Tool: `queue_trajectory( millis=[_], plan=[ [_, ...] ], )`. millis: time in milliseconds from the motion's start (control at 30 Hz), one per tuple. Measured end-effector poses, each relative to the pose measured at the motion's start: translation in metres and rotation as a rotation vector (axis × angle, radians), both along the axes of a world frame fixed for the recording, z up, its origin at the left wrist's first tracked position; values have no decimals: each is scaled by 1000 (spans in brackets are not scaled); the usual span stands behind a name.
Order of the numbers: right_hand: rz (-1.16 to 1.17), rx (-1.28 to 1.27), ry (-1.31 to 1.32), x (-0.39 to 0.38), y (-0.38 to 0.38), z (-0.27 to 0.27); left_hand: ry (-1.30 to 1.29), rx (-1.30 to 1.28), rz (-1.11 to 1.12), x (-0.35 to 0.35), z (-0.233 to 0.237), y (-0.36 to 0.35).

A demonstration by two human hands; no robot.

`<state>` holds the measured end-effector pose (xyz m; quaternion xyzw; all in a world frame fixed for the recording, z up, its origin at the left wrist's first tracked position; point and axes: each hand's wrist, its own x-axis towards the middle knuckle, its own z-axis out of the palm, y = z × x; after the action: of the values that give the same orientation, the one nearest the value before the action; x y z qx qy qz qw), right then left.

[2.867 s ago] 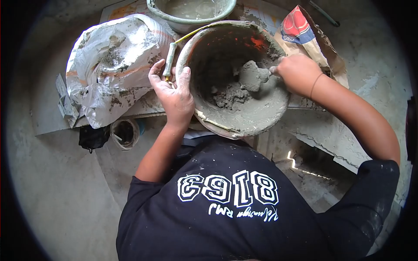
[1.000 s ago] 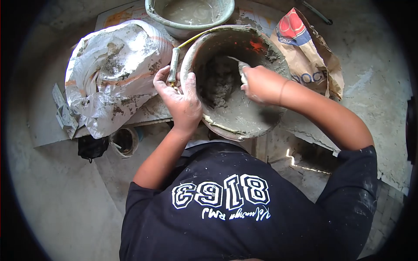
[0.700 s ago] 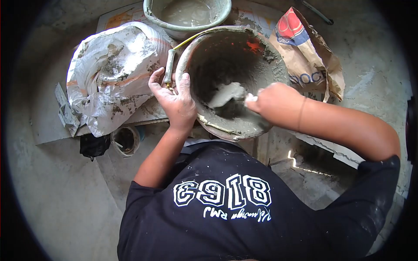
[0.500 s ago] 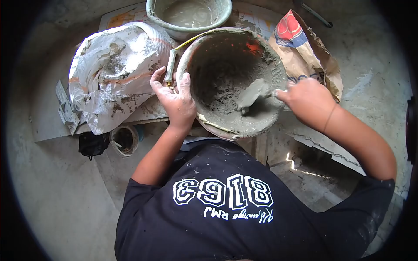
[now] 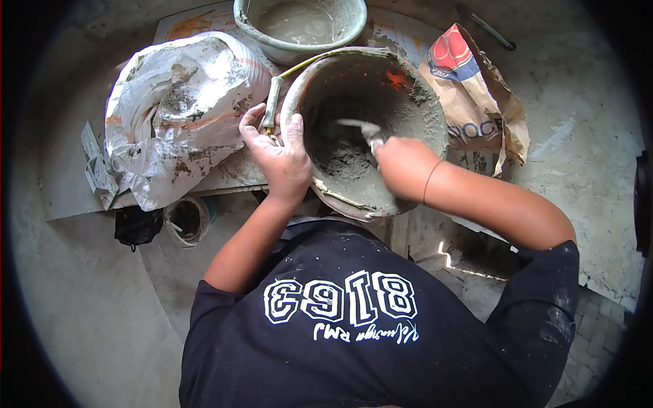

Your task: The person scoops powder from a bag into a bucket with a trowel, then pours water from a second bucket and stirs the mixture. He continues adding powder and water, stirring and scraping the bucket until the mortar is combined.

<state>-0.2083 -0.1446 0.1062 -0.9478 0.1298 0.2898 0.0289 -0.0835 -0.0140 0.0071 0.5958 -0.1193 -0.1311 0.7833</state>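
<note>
A mortar-smeared bucket [image 5: 439,126] is tilted so that its mouth faces me. Grey mortar [image 5: 348,164] lies inside it. My left hand [image 5: 279,162] grips the bucket's left side, thumb against the rim and fingers around the handle's grip [image 5: 273,102]. Closed around the trowel [image 5: 371,130], my right hand [image 5: 408,168] is over the bucket's mouth, with the blade deep inside above the mortar. The blade appears nearly edge-on, and the fingers hide most of its handle.
Behind the bucket stands a greenish basin [image 5: 359,27] of murky water. A white woven sack [image 5: 204,88] lies at left and an open brown paper bag [image 5: 476,102] at right. Below the board's edge are a black bag [image 5: 139,226] and a small tub [image 5: 187,221].
My right hand has moved left and down over the bucket. The trowel has gone from the bucket's right wall to its middle, its blade turned edge-on. My left hand keeps its grip.
</note>
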Motion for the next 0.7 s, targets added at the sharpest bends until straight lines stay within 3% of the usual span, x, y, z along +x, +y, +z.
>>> queue_trajectory(
  millis=[133,200,267,367,467,600,700],
  plan=[
    [216,15,273,2,-1,34,74,-74,-30,-1,3,3],
    [190,-4,333,0,-12,54,111,-103,-56,0,3,3],
    [257,-52,328,-1,-23,77,-16,-28,18,1,-4,1],
    [232,-200,191,-9,-24,94,22,-53,-8,0,-3,2],
    [177,-401,45,-6,-15,81,126,-111,-61,-1,6,5],
    [44,-393,14,7,-20,29,118,-111,-57,-2,2,4],
    [-102,-188,380,8,-6,15,127,-157,-38,-1,5,1]
  ],
)
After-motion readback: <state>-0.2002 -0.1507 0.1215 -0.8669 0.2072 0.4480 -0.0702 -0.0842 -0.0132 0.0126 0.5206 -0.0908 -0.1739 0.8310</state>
